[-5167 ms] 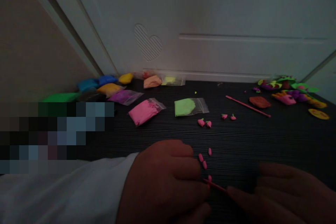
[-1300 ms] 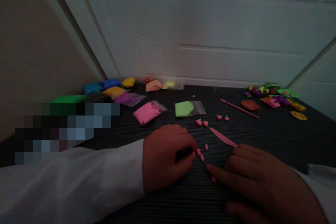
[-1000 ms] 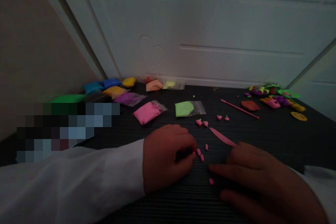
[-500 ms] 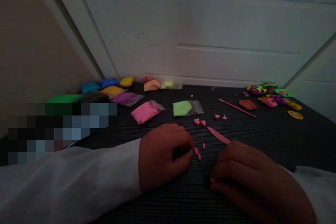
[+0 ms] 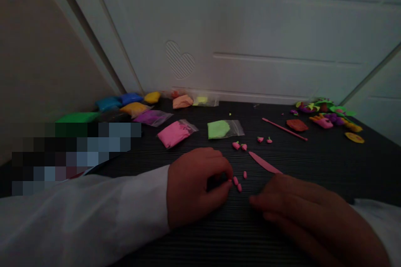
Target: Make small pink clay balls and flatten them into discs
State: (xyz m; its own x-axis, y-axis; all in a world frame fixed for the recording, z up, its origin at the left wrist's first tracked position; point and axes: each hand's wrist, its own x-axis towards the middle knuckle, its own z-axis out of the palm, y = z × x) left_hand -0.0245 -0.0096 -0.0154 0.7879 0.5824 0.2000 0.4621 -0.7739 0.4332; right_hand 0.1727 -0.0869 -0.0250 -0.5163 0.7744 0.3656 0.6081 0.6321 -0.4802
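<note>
My left hand (image 5: 200,187) rests on the dark table with thumb and forefinger closed in a pinch. A tiny bit of pink clay (image 5: 230,181) shows at their tips. Just beyond those fingertips lie small pink clay pieces (image 5: 239,187), oval in shape. My right hand (image 5: 308,212) is to the right of them, its fingers together and its thumb pressed along the forefinger; anything between them is hidden. The pink clay knife (image 5: 263,162) lies just past its knuckles. Farther back sit small pink clay shapes with green tips (image 5: 236,145).
Bags of pink clay (image 5: 175,132) and light green clay (image 5: 218,129) lie ahead, with more coloured bags at back left. A thin pink rod (image 5: 283,128), a reddish clay piece (image 5: 297,124) and coloured clay figures (image 5: 326,122) are at back right. A white panel (image 5: 250,75) stands behind.
The fingers of my right hand have shifted and straightened; the pink bit that showed at their tips is out of sight. My left hand keeps its pinch in almost the same place.
</note>
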